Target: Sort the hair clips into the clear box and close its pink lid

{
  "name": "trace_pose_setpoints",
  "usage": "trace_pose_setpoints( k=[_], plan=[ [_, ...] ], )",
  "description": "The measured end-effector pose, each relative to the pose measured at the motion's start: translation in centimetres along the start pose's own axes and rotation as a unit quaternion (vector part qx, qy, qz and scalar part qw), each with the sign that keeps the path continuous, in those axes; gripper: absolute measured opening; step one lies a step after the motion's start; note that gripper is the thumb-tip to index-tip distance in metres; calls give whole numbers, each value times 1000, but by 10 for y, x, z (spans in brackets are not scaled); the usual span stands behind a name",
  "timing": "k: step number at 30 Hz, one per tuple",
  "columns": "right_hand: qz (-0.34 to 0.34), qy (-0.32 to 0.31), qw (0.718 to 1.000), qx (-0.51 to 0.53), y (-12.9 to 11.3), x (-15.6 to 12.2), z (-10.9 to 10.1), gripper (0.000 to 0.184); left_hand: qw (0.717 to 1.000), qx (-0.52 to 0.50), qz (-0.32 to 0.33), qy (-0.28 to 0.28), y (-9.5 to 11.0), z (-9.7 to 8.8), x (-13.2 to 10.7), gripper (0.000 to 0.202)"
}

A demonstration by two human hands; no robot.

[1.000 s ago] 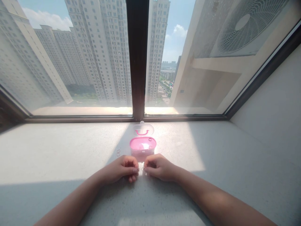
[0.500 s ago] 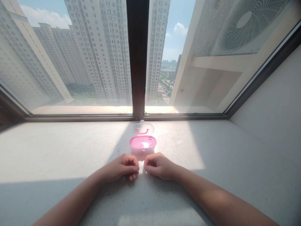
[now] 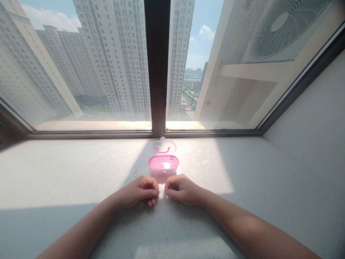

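Note:
Thumb and finger of my left hand (image 3: pixel 147 190) are pinched on a small thin ring (image 3: pixel 159 192). Facing it, my right hand (image 3: pixel 180 190) pinches another small ring (image 3: pixel 163 192). The two rings are close together, with a narrow gap that looks open; their material is too small to make out. Just beyond my hands stands a pink oval box (image 3: pixel 164 176), uncovered, with a ring (image 3: pixel 171 158) inside near its right rim. Its clear lid (image 3: pixel 163 144), with a pink handle, is folded back towards the window.
A pair of small rings (image 3: pixel 136 173) lies on the pale speckled sill (image 3: pixel 81 172), left of the box. A dark window frame (image 3: pixel 159 72) rises behind the lid, and a white wall (image 3: pixel 312 104) bounds the right side.
Almost nothing differs. Both hands keep their pinch on the rings in the same place, and the view has shifted very slightly.

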State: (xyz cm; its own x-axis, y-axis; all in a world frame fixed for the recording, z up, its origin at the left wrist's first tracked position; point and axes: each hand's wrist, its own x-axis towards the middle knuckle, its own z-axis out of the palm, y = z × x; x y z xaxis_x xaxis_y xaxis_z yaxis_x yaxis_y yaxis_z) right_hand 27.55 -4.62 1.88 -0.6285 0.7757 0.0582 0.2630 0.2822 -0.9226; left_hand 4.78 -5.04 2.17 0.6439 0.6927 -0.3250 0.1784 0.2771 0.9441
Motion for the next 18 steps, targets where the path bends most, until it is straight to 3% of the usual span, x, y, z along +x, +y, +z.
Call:
trace_pose_setpoints(
  k=[18],
  plan=[
    [-3, -1, 1000, 4, 1, 0, 0, 7, 1000, 0, -1, 0, -1, 0, 0, 26]
  ],
)
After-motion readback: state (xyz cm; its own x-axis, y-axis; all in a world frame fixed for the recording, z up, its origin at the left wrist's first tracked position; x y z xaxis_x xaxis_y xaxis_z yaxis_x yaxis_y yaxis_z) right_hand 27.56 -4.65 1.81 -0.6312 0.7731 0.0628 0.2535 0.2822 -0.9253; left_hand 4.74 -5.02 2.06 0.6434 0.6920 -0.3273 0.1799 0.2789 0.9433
